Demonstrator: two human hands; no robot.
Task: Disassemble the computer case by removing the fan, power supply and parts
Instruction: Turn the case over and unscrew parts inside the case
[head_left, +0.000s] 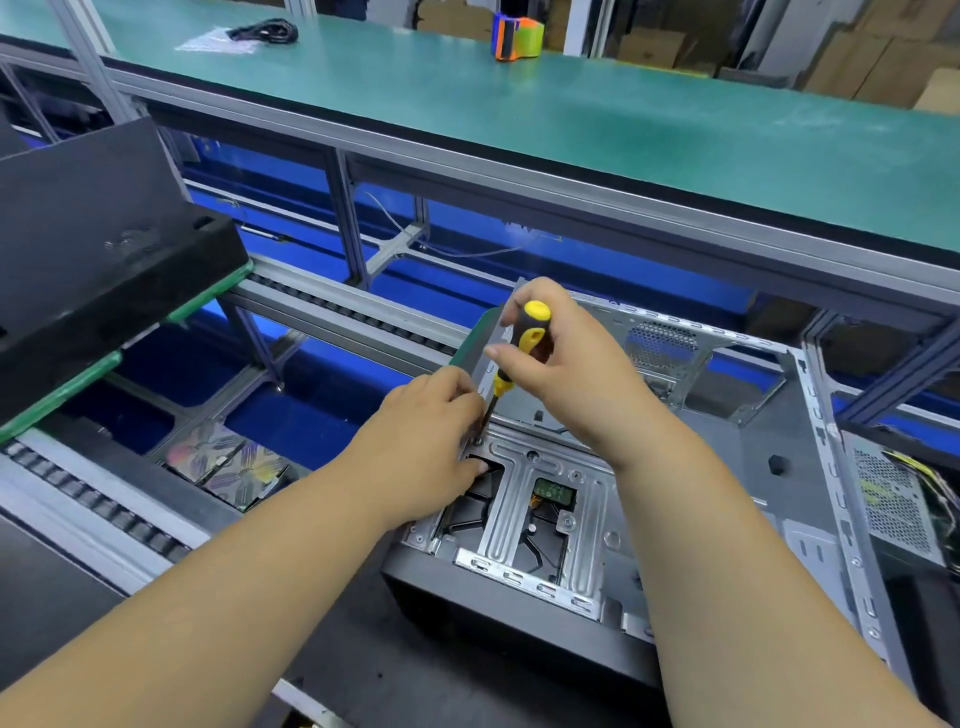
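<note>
An open grey computer case (810, 467) lies on its side in front of me. A silver drive bracket (519, 519) spans its near end, with a drive's green circuit board (555, 492) showing through a cutout. My right hand (576, 364) grips the yellow and black screwdriver (530, 332), held nearly upright. Its tip stands on a screw at the bracket's far left corner (478, 441). My left hand (431, 431) rests on that corner, fingers curled around the shaft near the tip. A power supply (893, 499) with a mesh grille and yellow wires sits at the right edge.
A black case panel (93, 244) lies on green pallets at the left. Fans (228, 462) rest in the blue bin below the roller conveyor (93, 499). A green shelf (571, 119) above holds an orange and green tape dispenser (517, 36) and a black cable (265, 30).
</note>
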